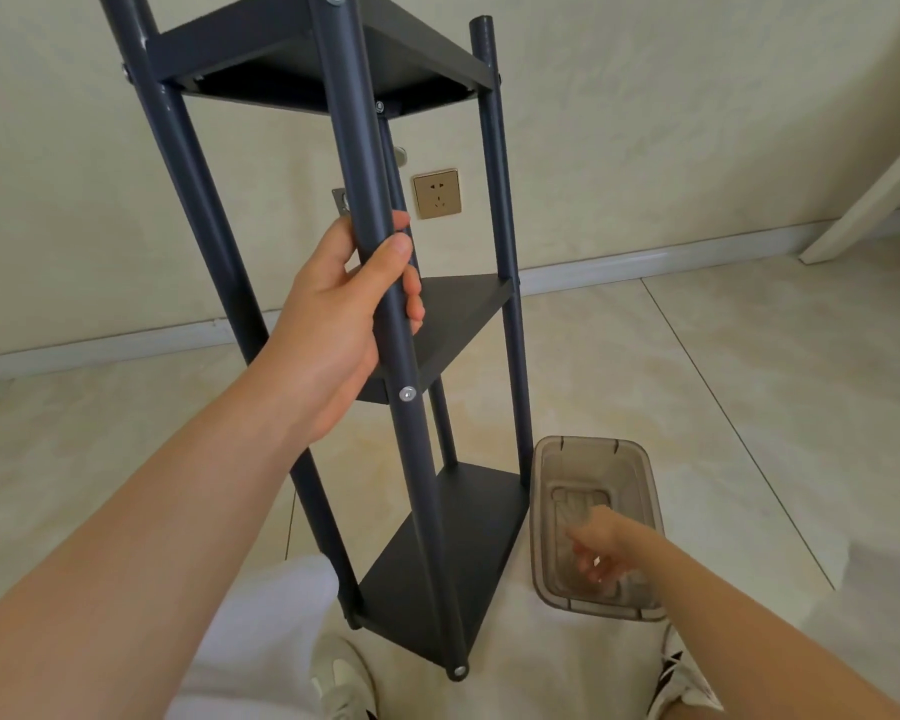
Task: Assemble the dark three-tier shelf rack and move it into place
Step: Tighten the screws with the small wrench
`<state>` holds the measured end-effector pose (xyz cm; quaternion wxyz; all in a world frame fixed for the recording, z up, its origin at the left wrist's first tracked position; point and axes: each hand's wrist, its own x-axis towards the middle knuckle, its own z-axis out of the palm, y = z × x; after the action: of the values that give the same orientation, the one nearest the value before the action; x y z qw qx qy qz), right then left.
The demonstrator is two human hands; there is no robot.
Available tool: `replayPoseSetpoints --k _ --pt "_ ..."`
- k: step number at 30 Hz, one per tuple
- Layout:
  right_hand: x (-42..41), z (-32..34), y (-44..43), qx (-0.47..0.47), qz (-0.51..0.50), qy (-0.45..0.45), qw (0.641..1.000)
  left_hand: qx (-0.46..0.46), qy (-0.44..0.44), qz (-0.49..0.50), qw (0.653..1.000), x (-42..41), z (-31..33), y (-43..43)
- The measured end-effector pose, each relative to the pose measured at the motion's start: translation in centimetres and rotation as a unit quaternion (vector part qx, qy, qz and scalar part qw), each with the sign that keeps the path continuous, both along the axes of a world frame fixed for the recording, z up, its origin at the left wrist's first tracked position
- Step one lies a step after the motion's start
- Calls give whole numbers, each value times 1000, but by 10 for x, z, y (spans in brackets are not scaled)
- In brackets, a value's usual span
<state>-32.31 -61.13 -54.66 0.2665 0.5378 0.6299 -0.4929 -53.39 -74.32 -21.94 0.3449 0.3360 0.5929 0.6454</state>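
Here, the dark rack is upright on the pale tiled floor, three shelves fixed between its posts.
Its base is just beside a translucent plastic bin, near the person's shoes. The left hand is wrapped around the nearest post, between the top and middle shelves. The right hand reaches into the bin, too blurred to tell whether it grasps anything. A wall socket shows behind; a silver screw sits just below the left hand.
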Motion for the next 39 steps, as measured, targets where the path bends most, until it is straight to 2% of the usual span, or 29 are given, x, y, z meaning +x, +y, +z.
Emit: replayPoseSetpoints --k 3,6,11,14,17,24,29,32,34,39 --pt "5 -17 -2 106 64 -77 989 -1 0 -4 1000 3 1 -1" --pt "4 -31 -16 127 103 -102 981 1 -11 3 1000 6 2 -2" --pt "5 -56 -24 127 42 -100 986 -3 -4 14 1000 8 2 -4" --pt "6 -61 -23 163 5 -113 980 -5 4 13 1000 6 2 -4" --pt "6 -66 -22 203 5 -140 969 -6 16 9 1000 5 0 -5" --pt "6 -71 -16 213 42 -141 966 -14 29 5 999 7 -1 -6" --pt "6 -62 -16 200 71 -132 968 -27 54 29 998 11 -1 -8" --pt "3 -48 -5 216 75 -117 967 -53 130 66 988 10 -2 -7" --pt "-4 -26 6 223 87 -111 965 -59 177 90 978 9 -2 -6" --pt "-25 54 46 244 175 -62 952 -57 197 116 972 7 0 -5"
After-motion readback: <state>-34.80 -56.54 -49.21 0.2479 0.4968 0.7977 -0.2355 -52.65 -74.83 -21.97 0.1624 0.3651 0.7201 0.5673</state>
